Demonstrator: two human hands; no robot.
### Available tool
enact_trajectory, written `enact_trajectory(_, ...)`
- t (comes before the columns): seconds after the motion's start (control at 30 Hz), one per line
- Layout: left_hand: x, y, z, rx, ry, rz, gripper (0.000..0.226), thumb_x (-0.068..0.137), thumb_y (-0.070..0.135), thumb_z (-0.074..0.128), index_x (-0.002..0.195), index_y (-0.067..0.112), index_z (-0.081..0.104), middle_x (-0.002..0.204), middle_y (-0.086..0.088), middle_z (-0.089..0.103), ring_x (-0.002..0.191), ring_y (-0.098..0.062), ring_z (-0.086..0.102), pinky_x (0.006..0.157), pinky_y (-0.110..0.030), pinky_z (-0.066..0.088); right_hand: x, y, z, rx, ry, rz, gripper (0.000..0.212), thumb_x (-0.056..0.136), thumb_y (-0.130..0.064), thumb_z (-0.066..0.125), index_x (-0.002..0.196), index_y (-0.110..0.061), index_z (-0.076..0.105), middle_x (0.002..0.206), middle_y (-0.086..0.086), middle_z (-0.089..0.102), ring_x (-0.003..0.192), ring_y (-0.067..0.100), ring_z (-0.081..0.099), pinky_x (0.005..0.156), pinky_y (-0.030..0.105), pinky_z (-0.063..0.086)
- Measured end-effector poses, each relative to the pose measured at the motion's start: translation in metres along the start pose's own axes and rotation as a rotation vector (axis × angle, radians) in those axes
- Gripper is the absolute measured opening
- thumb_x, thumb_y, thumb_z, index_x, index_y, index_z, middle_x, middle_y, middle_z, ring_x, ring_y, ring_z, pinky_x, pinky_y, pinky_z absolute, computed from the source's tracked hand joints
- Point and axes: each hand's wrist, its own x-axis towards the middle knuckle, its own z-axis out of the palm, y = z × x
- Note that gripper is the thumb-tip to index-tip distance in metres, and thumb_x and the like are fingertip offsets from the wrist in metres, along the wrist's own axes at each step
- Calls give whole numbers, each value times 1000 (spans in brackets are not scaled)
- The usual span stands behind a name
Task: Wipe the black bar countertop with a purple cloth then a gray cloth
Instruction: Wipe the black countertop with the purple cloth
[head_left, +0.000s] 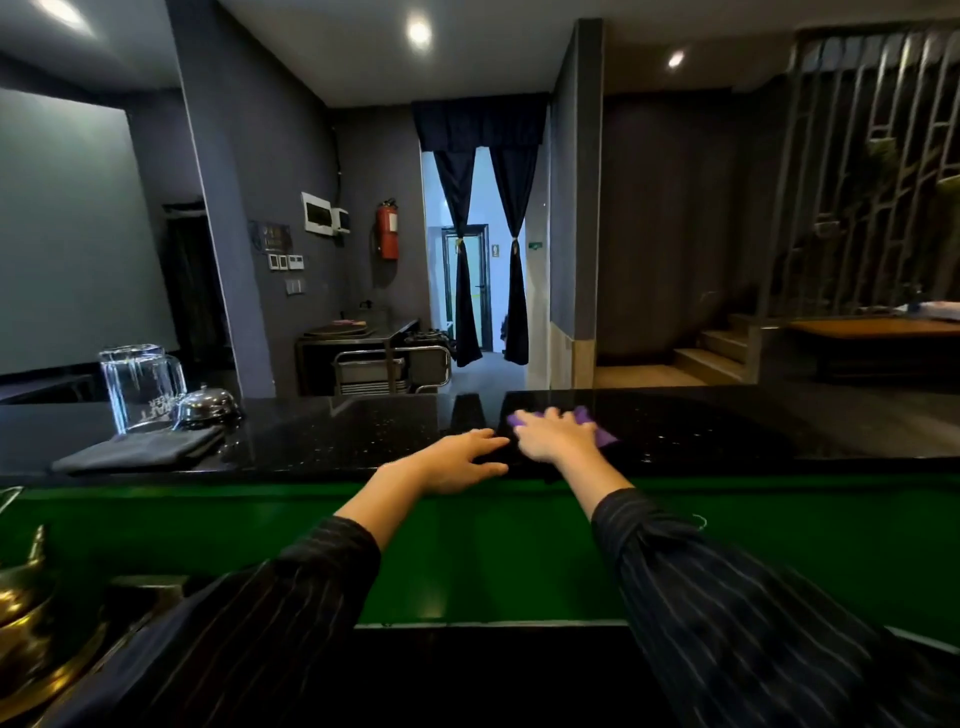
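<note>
Sitting at the far left of the black countertop (337, 436) are an upturned glass pitcher (139, 387), a silver bell (208, 406) and the folded gray cloth (140, 448). Nearer the middle, the left hand (457, 460) is resting open, fingers spread, at the counter's near edge. Just beside it, the right hand (553, 434) is pressing flat, fingers apart, on the purple cloth (597, 428).

Glossy black bar countertop (337, 436) with purple cloth (597, 428), folded gray cloth (137, 449), upturned glass (140, 387), silver bell (208, 405).
</note>
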Motion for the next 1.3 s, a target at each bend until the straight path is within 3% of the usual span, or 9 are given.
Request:
enact_trajectory(0.1,-25,-54,-19,98,74,-84,97,65,89,35,145,35,31,156,-4,26,146,-22,19,119,-46,16,3,-25,-1,28,-114,-265,51,101,-50,16,152,-46,14,164,0,10,150,31,12,117,61,9)
enact_trajectory(0.17,-45,-98,-28,177,123,-108,105,54,97,22,144,42,30,155,-1,30,145,-18,20,117,-51,18,12,-16,-6,63,-138,-258,50,101,-54,15,151,-48,16,164,-4,9,150,33,8,116,63,4)
enact_trajectory(0.3,-62,-138,-21,298,171,-66,84,68,87,10,144,51,16,158,5,22,146,-15,19,117,-46,21,42,2,-6,78,-96,30,53,99,-58,12,151,-47,15,165,-3,6,150,35,6,116,60,3)
enact_trajectory(0.5,-56,-143,-19,369,208,-24,69,82,74,21,146,48,14,158,5,20,145,-17,22,114,-42,25,72,-59,-8,77,-61,230,59,101,-55,12,155,-32,14,164,8,9,149,38,7,116,58,9)
enact_trajectory(0.73,-47,-149,-43,187,-68,-2,72,82,73,38,145,53,8,161,7,4,148,-19,6,118,-44,7,145,-181,28,22,-186,-193,88,72,-90,6,150,-48,9,165,0,4,150,35,3,111,72,2)
enact_trajectory(0.87,-48,-160,-44,137,-46,48,70,79,74,42,141,59,12,160,11,7,147,-16,8,120,-44,12,102,-177,8,60,-225,-433,54,104,-48,16,155,-31,10,164,3,8,151,26,2,120,51,-4)
enact_trajectory(1.07,-50,-161,-31,210,148,96,69,76,79,37,140,58,20,157,12,22,144,-13,22,115,-40,25,162,-78,9,105,-193,-125,50,105,-37,17,155,-30,15,162,9,17,148,29,19,121,49,8)
enact_trajectory(1.17,-50,-159,-31,250,209,116,69,78,76,40,141,53,26,154,10,29,141,-14,30,111,-38,31,202,-73,13,88,-229,4,69,92,-63,21,155,-37,8,164,8,3,150,32,6,118,58,5)
enact_trajectory(1.3,-49,-160,-32,299,254,139,69,79,76,40,141,50,29,152,10,33,138,-14,35,105,-37,37,328,-98,58,96,-279,-5,120,43,-94,27,151,-44,12,165,2,3,150,33,5,112,66,6)
